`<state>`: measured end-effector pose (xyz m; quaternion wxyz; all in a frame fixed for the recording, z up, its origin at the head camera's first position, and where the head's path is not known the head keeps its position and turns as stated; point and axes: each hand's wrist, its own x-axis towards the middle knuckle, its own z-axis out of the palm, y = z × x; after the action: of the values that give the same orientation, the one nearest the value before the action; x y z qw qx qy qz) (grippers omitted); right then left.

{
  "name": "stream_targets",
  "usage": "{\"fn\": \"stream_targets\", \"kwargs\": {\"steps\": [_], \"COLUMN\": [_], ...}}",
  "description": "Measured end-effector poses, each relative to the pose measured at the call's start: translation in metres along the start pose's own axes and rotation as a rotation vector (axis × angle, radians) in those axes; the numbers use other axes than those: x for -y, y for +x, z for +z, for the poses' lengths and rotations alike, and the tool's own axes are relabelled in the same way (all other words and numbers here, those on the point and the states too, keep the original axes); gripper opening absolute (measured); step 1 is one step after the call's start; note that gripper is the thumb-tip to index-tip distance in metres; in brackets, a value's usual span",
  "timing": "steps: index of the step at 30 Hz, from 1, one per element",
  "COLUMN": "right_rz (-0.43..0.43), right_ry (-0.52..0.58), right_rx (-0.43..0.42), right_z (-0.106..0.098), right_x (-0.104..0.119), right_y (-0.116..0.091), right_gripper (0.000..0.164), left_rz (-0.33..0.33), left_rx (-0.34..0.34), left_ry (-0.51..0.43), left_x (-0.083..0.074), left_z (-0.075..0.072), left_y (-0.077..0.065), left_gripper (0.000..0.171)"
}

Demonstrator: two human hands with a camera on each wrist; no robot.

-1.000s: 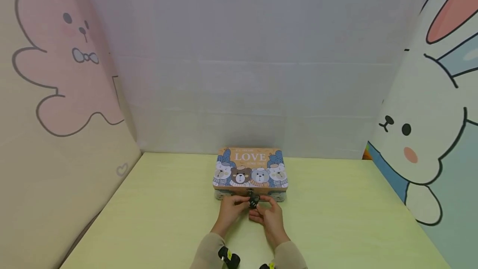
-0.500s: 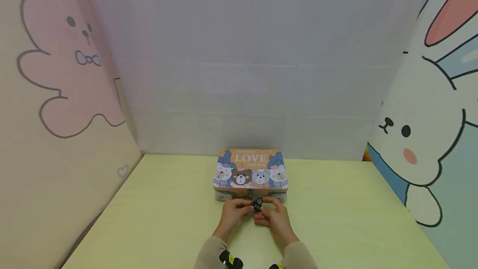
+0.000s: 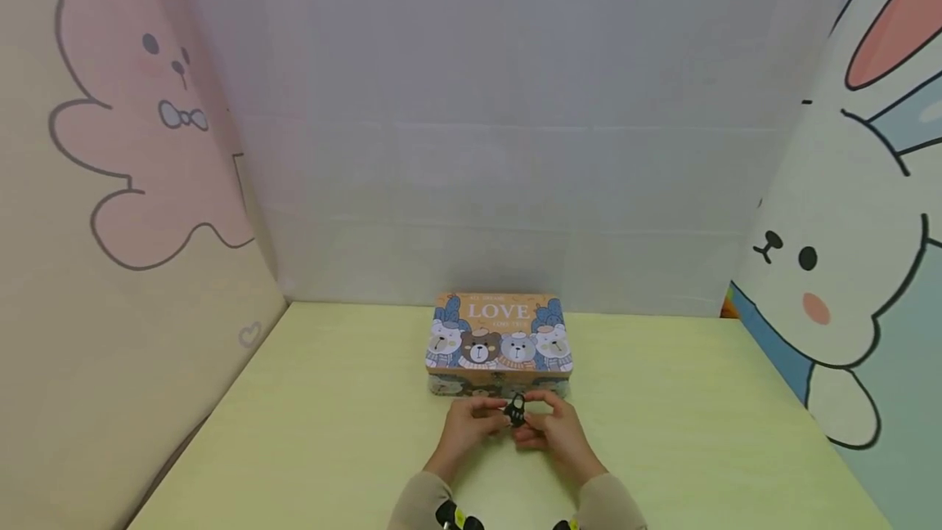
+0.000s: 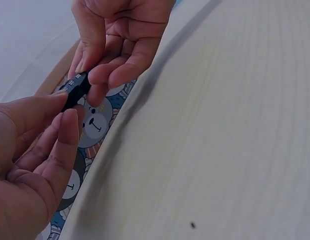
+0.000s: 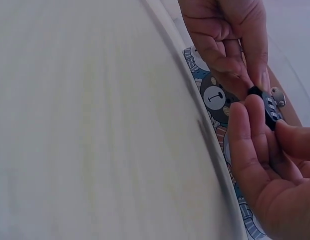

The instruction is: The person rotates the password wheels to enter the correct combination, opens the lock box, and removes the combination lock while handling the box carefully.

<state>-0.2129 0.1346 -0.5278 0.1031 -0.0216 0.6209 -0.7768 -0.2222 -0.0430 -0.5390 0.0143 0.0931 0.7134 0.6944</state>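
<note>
Both hands hold a small black combination padlock (image 3: 516,410) with a row of number dials, visible in the left wrist view as a padlock (image 4: 77,87) between the fingertips. My left hand (image 3: 465,432) pinches one end between thumb and fingers. At the other end, my right hand (image 3: 561,435) pinches it the same way. In the head view a dark loop, the shackle, stands up from the lock. Right behind the hands is a tin box (image 3: 498,342) with printed bears and the word LOVE, its lid down. A metal latch (image 5: 278,96) on the box's front shows beside the padlock.
The pale yellow table (image 3: 353,415) extends to both sides of the box. A white wall (image 3: 500,145) rises behind it. Side panels carry a pink cartoon animal (image 3: 162,162) and a white rabbit (image 3: 832,268).
Both hands have drawn the padlock from the front of the box toward me and slightly right. The right forearm has swung outward. The box has stayed in place.
</note>
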Motion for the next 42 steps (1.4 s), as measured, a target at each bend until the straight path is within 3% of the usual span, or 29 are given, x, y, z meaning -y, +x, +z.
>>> {"fn": "stream_targets", "kwargs": {"steps": [16,25,42], "right_rz": [0.027,0.015,0.045], "right_ry": [-0.123,-0.154,-0.216], "right_rx": [0.072,0.074,0.062], "right_z": [-0.021,-0.028,-0.039], "right_x": [0.01,0.015,0.024], "right_y": [-0.016,-0.026,-0.044], "right_gripper": [0.041,0.038,0.04], "left_rz": [-0.03,-0.061,-0.084], "left_rx": [0.081,0.107,0.127], "left_ry": [-0.019,-0.083,-0.057], "left_x": [-0.007,-0.009,-0.018], "left_z": [0.014,0.023,0.037], "left_y": [-0.012,-0.016,-0.025], "left_gripper": [0.026,0.025,0.022]}}
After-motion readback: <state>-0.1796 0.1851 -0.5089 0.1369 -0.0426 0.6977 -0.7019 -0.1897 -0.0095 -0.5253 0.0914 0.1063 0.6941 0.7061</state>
